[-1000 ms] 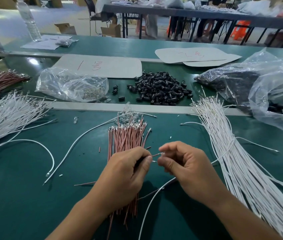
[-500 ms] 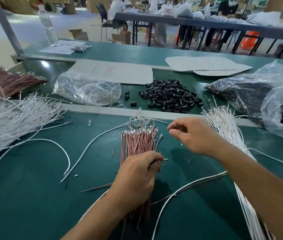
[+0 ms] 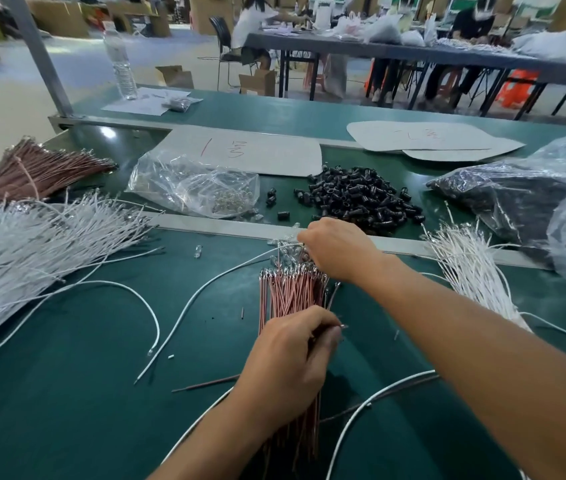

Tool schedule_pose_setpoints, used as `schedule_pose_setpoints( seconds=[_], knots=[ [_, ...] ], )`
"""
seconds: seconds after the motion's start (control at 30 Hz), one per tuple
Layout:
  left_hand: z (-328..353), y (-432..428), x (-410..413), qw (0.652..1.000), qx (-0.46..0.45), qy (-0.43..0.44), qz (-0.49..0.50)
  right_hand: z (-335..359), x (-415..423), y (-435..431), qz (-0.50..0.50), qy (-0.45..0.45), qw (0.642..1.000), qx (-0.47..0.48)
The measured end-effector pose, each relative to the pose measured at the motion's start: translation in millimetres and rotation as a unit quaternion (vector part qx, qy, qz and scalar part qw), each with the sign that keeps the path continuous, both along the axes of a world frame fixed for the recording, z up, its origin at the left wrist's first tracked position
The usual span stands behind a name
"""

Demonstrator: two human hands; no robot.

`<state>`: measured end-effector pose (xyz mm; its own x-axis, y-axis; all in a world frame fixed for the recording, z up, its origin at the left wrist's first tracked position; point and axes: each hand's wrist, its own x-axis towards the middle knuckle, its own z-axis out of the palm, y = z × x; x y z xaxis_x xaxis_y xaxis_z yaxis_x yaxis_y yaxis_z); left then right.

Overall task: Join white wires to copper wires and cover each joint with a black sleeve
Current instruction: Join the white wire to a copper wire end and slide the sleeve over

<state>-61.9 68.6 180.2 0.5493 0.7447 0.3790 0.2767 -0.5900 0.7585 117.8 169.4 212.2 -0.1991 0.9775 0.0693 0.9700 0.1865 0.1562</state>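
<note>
Now the left hand [image 3: 292, 355] pinches a metal-tipped wire [image 3: 343, 326]; the grip of the right hand [image 3: 338, 252] cannot be told.

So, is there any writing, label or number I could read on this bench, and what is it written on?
Nothing here can be quoted with confidence.
Grey card sheet: red handwriting, one long stroke and a scribbled mark beside it; not clear enough to read.
Second card sheet: fainter red handwriting, too blurred to read.
Water bottle: no legible label.
Paper sheet: any print is too small to make out.
</note>
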Motion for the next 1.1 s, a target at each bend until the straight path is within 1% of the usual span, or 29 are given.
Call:
schedule_pose_setpoints(
  seconds=[0.07, 0.2, 0.27, 0.37, 0.47, 0.53, 0.6, 0.67, 0.7, 0.8, 0.9, 1.1],
  knots=[
    [-1, 1, -1, 1.0, -0.011, -0.012, 0.009, -3, 1, -7, 0.005, 0.027, 0.999, 0.025],
    [0, 0, -1, 0.999, -0.029, -0.028, 0.008, -9, 12, -24, -0.017, 0.138, 0.989, 0.047],
    [-1, -1, -1, 0.999, -0.034, -0.041, 0.005, -10, 16, -37, -0.045, 0.212, 0.974, 0.057],
    [-1, -2, -1, 0.998, -0.037, -0.046, 0.001, -3, 21, -63, -0.101, 0.354, 0.925, 0.091],
    [-1, -3, -1, 0.998, -0.034, -0.046, -0.008, 4, 25, -103, -0.109, 0.472, 0.87, 0.091],
    [0, -4, -1, 0.998, -0.036, -0.049, -0.016, 7, 27, -136, -0.098, 0.53, 0.839, 0.072],
    [-1, -4, -1, 0.998, -0.039, -0.052, -0.025, 4, 24, -165, -0.098, 0.568, 0.814, 0.069],
    [-3, -5, 0, 0.997, -0.038, -0.052, -0.033, -1, 17, -183, -0.101, 0.595, 0.793, 0.082],
    [-4, -5, 1, 0.997, -0.036, -0.054, -0.036, -5, 13, -188, -0.1, 0.599, 0.79, 0.089],
    [-6, -5, 2, 0.997, -0.029, -0.062, -0.038, -13, 2, -194, -0.086, 0.602, 0.788, 0.09],
    [-9, -3, 1, 0.997, -0.019, -0.065, -0.04, -19, -1, -194, -0.089, 0.611, 0.779, 0.104],
    [-8, -5, 3, 0.995, -0.018, -0.066, -0.068, -22, 2, -194, -0.073, 0.598, 0.789, 0.123]
  ],
)
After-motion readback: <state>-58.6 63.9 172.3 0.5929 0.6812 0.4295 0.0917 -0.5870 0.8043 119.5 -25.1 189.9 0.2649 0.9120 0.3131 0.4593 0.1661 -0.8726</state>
